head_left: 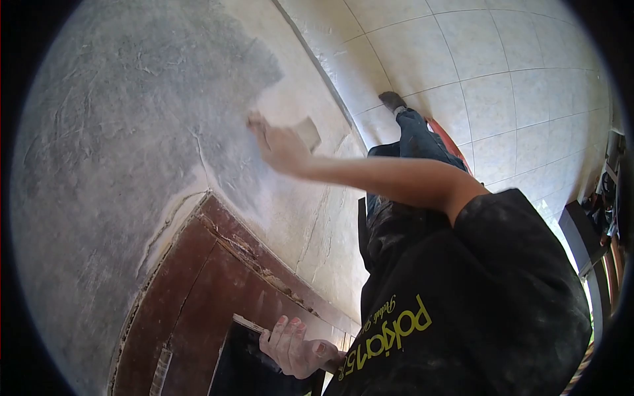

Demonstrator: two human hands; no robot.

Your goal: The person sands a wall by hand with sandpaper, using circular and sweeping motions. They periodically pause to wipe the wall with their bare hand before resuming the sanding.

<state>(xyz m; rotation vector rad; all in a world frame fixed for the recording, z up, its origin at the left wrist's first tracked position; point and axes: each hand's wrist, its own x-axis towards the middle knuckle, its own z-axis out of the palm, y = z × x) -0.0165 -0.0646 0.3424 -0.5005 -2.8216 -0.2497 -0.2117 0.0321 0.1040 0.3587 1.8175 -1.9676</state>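
Observation:
My right hand (284, 146) is at the grey patched wall (152, 99), its fingers closed and blurred by motion. From it sticks out a flat beige piece (308, 133) that looks like folded sandpaper; its gripped part is hidden behind the hand. Lower down, my left hand (295, 346) is held with its palm up and its fingers loosely bent and apart, holding nothing. White dust covers its fingers. Behind it is a black panel (241, 356) with a pale edge, close to the fingertips.
A reddish-brown wooden board (211, 270) with a chipped, cracked edge adjoins the wall. Cracks run through the plaster around it. Pale floor tiles (489, 105) lie beyond my leg (422, 135). Dark items (604, 198) stand at the far right.

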